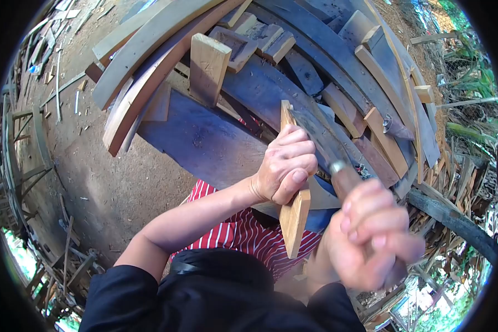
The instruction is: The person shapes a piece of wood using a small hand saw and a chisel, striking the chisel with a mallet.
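My left hand [285,165] grips a narrow light wooden slat [294,221], which stands upright on a dark weathered plank [205,138]. My right hand [373,235] is closed around the wooden handle of a broad-bladed knife [318,135]. The dark blade lies against the upper right edge of the slat, just above my left fingers. The right hand is blurred.
Curved grey planks [149,50] and short wooden blocks [207,66] are stacked ahead. Bare dirt ground [88,166] lies to the left with scattered sticks. Wood offcuts [442,182] pile up at the right. A red striped cloth [243,235] covers my lap.
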{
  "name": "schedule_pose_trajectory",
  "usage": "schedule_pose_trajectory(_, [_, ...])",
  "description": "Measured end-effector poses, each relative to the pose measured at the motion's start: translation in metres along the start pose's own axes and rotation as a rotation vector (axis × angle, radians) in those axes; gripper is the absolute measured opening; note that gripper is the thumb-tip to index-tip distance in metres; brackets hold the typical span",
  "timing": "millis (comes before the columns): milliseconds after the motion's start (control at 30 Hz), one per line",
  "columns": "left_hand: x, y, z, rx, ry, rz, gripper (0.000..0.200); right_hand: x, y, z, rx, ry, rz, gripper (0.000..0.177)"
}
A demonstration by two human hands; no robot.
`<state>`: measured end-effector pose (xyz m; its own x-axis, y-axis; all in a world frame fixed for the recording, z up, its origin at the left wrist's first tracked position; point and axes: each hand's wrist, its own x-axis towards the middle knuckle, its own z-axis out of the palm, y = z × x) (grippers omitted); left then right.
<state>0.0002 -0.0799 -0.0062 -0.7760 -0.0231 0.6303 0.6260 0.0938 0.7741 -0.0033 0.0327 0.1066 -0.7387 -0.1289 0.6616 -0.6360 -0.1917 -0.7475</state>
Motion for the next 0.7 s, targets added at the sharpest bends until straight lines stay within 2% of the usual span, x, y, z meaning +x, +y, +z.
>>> schedule_pose_trajectory(33, [-0.002, 0.002, 0.001, 0.001, 0.003, -0.008, 0.035, 0.0, 0.003, 0.0, 0.021, 0.041, -0.018, 0.026])
schedule_pose_trajectory(100, [0.0, 0.002, 0.001, 0.01, -0.014, -0.019, 0.034, 0.01, -0.002, -0.007, 0.022, -0.009, -0.013, 0.025])
schedule_pose_trajectory(167, [0.001, 0.0, -0.001, 0.03, -0.027, -0.015, 0.033, 0.013, -0.013, -0.01, 0.057, -0.101, 0.063, 0.016])
schedule_pose_trajectory(300, [-0.002, 0.001, 0.002, 0.003, 0.003, -0.015, 0.033, 0.017, 0.003, -0.003, -0.008, -0.142, 0.018, 0.015])
schedule_pose_trajectory(433, [-0.001, 0.002, 0.0, 0.007, 0.0, -0.021, 0.032, 0.022, -0.007, -0.008, 0.074, -0.127, 0.027, 0.016])
schedule_pose_trajectory(633, [0.003, -0.002, 0.001, 0.013, 0.02, 0.015, 0.031, 0.028, 0.004, -0.009, 0.085, -0.141, 0.038, 0.006])
schedule_pose_trajectory(700, [0.0, 0.003, 0.002, 0.034, 0.017, -0.041, 0.045, 0.024, 0.008, -0.011, 0.23, -0.139, -0.001, 0.007])
